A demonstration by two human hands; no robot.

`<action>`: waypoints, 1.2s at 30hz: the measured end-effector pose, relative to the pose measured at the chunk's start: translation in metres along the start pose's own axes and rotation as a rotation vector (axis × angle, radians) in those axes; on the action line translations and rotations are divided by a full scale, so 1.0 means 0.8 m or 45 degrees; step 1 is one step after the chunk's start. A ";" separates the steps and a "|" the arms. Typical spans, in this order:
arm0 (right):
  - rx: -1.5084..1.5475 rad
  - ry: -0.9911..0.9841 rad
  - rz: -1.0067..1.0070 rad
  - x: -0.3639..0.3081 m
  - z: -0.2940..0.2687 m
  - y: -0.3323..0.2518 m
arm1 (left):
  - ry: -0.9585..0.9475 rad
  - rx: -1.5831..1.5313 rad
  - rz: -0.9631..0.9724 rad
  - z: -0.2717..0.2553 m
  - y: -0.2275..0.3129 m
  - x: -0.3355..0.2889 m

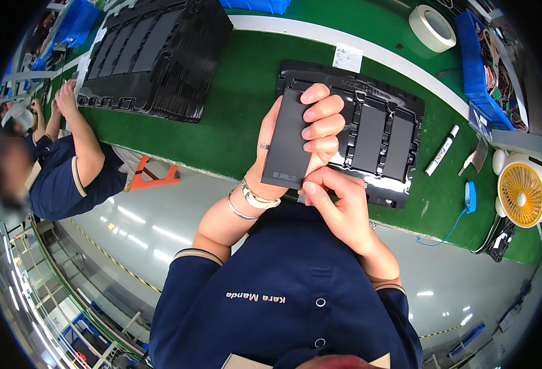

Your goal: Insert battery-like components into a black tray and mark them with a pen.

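Note:
A flat black rectangular pack (284,144), resembling a battery, is held up in front of my chest, with small print at its lower end. My left hand (323,120) is closed around it, the fingers curled over its right side. Beside the lower right corner of the pack, my right hand (345,206) has thumb and forefinger pinched together. What lies between those fingertips is too small to make out. Behind my hands, a glossy black moulded tray (395,187) rests on the green table, with similar dark flat pieces (369,138) in its slots.
A tall stack of black trays (188,74) stands at left. To the right are a marker (442,150), a tape roll (432,28), a blue bin (475,58), a yellow fan (521,195) and a blue corded strap (470,197). A co-worker (61,172) sits at far left.

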State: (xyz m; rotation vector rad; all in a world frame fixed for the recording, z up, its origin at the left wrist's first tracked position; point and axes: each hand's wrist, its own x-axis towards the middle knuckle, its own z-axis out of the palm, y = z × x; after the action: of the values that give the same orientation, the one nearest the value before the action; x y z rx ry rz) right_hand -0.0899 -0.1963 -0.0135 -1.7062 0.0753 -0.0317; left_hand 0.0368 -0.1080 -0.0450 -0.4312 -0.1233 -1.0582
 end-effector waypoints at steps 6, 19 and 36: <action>0.005 0.013 0.015 0.000 0.001 -0.001 | -0.009 0.009 0.017 -0.002 0.000 -0.001; 0.318 0.174 0.040 -0.010 -0.015 -0.006 | 0.801 1.355 0.252 0.029 -0.021 -0.008; -0.168 0.390 -0.261 -0.005 -0.033 -0.014 | 0.826 1.759 0.250 0.029 -0.034 -0.047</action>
State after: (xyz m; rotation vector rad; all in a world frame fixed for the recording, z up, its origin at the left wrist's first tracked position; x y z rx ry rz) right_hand -0.0956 -0.2203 0.0011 -1.8239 0.1324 -0.4492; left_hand -0.0027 -0.0797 -0.0277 1.1175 -0.1940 -0.6636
